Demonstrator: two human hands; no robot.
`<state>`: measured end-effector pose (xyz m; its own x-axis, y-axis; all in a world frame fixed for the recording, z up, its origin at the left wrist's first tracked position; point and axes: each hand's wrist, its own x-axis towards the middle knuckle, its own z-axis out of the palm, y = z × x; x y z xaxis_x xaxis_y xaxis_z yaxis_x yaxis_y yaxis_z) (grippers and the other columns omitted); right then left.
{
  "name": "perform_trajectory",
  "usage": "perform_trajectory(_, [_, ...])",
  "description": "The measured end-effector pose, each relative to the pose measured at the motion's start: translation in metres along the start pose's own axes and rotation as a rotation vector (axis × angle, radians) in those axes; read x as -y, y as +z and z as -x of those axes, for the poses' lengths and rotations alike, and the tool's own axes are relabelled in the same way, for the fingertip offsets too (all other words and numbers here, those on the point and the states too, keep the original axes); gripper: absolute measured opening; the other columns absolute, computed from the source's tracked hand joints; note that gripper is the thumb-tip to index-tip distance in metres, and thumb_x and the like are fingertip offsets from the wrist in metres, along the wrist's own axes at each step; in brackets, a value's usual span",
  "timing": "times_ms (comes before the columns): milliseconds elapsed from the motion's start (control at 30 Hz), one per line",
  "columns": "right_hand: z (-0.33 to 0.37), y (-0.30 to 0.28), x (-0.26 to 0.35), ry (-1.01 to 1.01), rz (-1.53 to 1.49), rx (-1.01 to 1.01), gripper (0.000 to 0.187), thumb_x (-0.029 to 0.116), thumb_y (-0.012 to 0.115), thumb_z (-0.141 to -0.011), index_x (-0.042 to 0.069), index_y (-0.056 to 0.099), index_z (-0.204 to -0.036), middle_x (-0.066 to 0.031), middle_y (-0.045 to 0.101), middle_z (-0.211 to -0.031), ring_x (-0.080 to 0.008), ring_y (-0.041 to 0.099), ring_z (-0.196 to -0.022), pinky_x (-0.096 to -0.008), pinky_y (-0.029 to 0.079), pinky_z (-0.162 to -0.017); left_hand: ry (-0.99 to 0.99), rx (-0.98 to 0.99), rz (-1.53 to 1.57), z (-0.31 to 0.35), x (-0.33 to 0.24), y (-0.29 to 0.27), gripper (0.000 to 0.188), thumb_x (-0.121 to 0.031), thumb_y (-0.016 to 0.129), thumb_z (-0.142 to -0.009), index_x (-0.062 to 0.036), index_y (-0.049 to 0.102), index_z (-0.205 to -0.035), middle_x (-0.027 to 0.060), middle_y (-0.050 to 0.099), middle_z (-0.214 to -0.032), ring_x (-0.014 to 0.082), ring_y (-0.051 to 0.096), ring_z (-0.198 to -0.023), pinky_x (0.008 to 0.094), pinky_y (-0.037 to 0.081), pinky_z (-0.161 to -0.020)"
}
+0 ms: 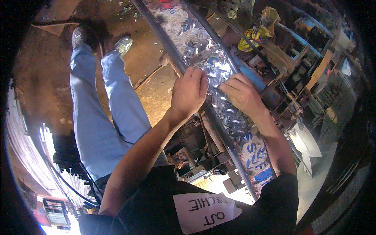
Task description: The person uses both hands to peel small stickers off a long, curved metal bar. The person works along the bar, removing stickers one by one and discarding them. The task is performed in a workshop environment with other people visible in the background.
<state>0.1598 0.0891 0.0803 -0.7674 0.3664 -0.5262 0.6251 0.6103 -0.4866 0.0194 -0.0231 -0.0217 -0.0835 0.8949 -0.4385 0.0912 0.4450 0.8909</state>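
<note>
Workshop floor clutter below; long shiny metal strip (213,74) runs away from the person, left hand (190,92) gripping its left edge, right hand (241,94) pressed flat on top.

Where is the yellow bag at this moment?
In the head view the yellow bag lies in the upper right, on the cluttered workbench, to the right of the long patterned metal sheet and beyond the right hand.

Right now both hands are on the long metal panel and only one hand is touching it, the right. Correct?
Not quite. In the head view both hands touch the metal panel: the left hand grips its near edge, the right hand presses on its patterned face.
</note>
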Motion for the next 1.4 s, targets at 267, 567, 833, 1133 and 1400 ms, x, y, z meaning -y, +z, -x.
perform_trajectory(267, [0.004,0.001,-0.007,0.086,-0.128,-0.022,0.020,-0.002,0.068,-0.071,0.002,0.068,-0.091,-0.0093,0.062,-0.088,-0.0281,0.058,-0.087,-0.0362,0.048,-0.078,-0.029,0.002,0.040,0.001,-0.002,0.000,0.010,-0.013,0.057,-0.089,-0.0040,0.057,-0.092,0.0169,0.057,-0.091,0.0406,0.060,-0.077,0.0493,0.049,-0.069])
perform_trajectory(567, [0.002,0.000,-0.003,0.025,-0.055,0.015,0.022,0.002,0.067,-0.072,0.004,0.067,-0.094,-0.0078,0.061,-0.090,-0.0269,0.057,-0.089,-0.0358,0.049,-0.081,-0.051,0.026,0.066,0.001,-0.002,-0.001,0.014,-0.014,0.055,-0.090,-0.0027,0.056,-0.097,0.0193,0.055,-0.091,0.0423,0.057,-0.084,0.0503,0.046,-0.072])
perform_trajectory(833, [0.004,0.002,-0.004,0.008,-0.029,0.014,0.028,0.001,0.070,-0.070,0.004,0.068,-0.097,-0.0068,0.060,-0.090,-0.0272,0.056,-0.088,-0.0363,0.048,-0.077,-0.042,0.033,0.023,0.001,0.000,0.002,0.015,-0.016,0.054,-0.092,-0.0028,0.056,-0.098,0.0189,0.056,-0.093,0.0413,0.058,-0.085,0.0501,0.046,-0.073])
perform_trajectory(1133, [0.006,-0.002,-0.012,0.010,-0.037,0.132,0.038,-0.001,0.071,-0.065,0.005,0.066,-0.102,-0.0070,0.057,-0.089,-0.0283,0.055,-0.092,-0.0368,0.047,-0.083,-0.026,-0.021,-0.009,-0.001,0.001,0.003,0.014,-0.018,0.054,-0.092,-0.0035,0.056,-0.092,0.0171,0.056,-0.093,0.0391,0.060,-0.077,0.0494,0.049,-0.068])
perform_trajectory(1400, [-0.009,-0.015,-0.012,0.077,-0.138,0.109,0.016,0.006,0.070,-0.076,0.003,0.068,-0.092,-0.0095,0.064,-0.091,-0.0263,0.059,-0.092,-0.0354,0.048,-0.083,-0.045,0.011,0.044,0.000,-0.002,-0.001,0.012,-0.015,0.056,-0.090,-0.0040,0.056,-0.094,0.0179,0.056,-0.093,0.0409,0.060,-0.081,0.0506,0.049,-0.072])
